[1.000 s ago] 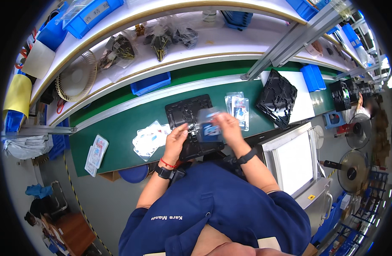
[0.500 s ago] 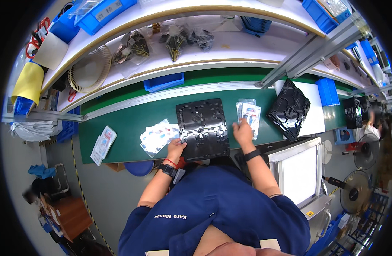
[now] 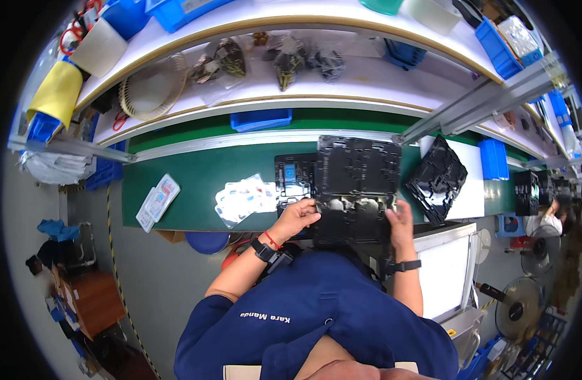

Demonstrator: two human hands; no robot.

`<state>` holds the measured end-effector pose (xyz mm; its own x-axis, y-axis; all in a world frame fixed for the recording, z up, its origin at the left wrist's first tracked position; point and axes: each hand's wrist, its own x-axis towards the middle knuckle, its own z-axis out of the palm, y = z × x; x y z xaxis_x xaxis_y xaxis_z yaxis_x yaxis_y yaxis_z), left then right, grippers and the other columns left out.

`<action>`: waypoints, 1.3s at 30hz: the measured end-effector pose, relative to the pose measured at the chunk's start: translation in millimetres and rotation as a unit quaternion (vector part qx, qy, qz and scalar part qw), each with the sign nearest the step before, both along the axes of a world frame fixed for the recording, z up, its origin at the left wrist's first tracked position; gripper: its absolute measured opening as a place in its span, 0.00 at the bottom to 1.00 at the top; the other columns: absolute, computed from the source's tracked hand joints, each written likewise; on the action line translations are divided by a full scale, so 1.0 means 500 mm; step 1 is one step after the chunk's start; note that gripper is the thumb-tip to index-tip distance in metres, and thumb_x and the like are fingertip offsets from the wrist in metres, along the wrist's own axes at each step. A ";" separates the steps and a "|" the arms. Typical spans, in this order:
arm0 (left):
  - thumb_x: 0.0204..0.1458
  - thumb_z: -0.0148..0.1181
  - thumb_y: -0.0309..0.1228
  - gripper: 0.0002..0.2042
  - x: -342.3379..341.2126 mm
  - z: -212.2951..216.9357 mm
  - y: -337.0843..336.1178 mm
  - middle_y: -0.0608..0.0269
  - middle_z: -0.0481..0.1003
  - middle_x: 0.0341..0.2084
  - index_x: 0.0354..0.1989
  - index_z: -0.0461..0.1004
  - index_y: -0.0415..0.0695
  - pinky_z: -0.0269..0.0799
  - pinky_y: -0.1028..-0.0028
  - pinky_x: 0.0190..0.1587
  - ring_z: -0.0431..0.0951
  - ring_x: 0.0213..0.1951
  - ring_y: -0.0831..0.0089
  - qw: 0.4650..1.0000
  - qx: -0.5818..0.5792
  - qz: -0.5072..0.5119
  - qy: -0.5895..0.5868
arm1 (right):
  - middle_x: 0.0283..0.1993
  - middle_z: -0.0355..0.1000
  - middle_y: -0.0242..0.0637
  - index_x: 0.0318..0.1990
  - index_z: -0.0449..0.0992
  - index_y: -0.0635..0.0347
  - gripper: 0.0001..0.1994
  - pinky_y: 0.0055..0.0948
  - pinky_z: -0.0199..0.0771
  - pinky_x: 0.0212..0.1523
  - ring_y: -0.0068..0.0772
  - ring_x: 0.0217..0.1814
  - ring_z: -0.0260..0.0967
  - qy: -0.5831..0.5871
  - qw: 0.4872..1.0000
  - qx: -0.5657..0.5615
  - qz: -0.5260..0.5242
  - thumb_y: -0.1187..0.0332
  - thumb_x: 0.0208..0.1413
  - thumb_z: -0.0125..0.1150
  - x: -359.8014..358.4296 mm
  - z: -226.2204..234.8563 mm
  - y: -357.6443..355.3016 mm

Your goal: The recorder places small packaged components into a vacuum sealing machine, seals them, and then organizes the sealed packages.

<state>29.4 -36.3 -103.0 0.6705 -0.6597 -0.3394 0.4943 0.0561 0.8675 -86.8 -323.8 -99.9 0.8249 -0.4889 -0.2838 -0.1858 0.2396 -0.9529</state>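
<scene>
A black moulded plastic tray is raised over the green bench between my hands. My left hand is closed on its left edge, thumb along the rim. On the right edge, my right hand grips the same tray. Behind it, partly covered, a second black tray lies on the bench, with a blue piece showing in one of its pockets. Beside my left hand spreads a pile of clear flat packs with printed cards. The packs that lay on the right are hidden by the raised tray.
More flat packs lie at the bench's left end. To the right, another stack of black trays rests partly on a white board, near a blue bin. Shelves with bagged parts overhang the back. A lit white panel stands at my right.
The upper black tray has been lifted and moved right, uncovering the tray beneath. My right hand has gone from the right-hand packs to the tray's right edge.
</scene>
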 end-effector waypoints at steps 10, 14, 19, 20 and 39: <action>0.33 0.66 0.23 0.27 0.049 -0.104 0.208 0.46 0.67 0.49 0.48 0.68 0.38 0.57 0.62 0.59 0.62 0.55 0.50 0.732 0.503 0.009 -0.459 | 0.42 0.69 0.44 0.48 0.62 0.64 0.17 0.29 0.72 0.40 0.32 0.39 0.69 0.062 0.923 -0.151 -0.348 0.77 0.51 0.57 -0.174 -0.028 -0.466; 0.33 0.66 0.23 0.28 0.058 -0.123 0.215 0.49 0.64 0.53 0.49 0.68 0.40 0.57 0.64 0.59 0.60 0.57 0.51 0.724 0.519 -0.028 -0.453 | 0.44 0.70 0.45 0.51 0.66 0.66 0.23 0.30 0.69 0.43 0.34 0.41 0.69 0.245 0.855 -0.290 -0.353 0.71 0.47 0.63 -0.121 -0.099 -0.555; 0.41 0.61 0.25 0.21 0.033 -0.156 0.230 0.50 0.67 0.51 0.47 0.70 0.42 0.61 0.65 0.56 0.64 0.55 0.53 0.704 0.520 -0.009 -0.484 | 0.44 0.70 0.55 0.46 0.71 0.67 0.26 0.42 0.64 0.50 0.52 0.49 0.67 0.450 0.677 -0.507 -0.288 0.57 0.42 0.65 -0.058 -0.115 -0.531; 0.46 0.57 0.27 0.17 0.030 -0.149 0.223 0.49 0.70 0.47 0.47 0.70 0.41 0.64 0.64 0.53 0.66 0.52 0.52 0.685 0.524 -0.007 -0.507 | 0.43 0.70 0.55 0.46 0.71 0.67 0.25 0.43 0.64 0.50 0.52 0.48 0.67 0.418 0.664 -0.546 -0.292 0.58 0.42 0.65 -0.043 -0.082 -0.492; 0.46 0.54 0.26 0.04 0.029 -0.152 0.230 0.49 0.74 0.27 0.28 0.73 0.40 0.70 0.62 0.40 0.74 0.36 0.53 0.766 0.413 0.145 -0.471 | 0.41 0.63 0.44 0.41 0.67 0.56 0.23 0.39 0.62 0.48 0.49 0.47 0.59 0.098 0.797 -0.530 0.273 0.62 0.37 0.69 0.369 -0.138 0.199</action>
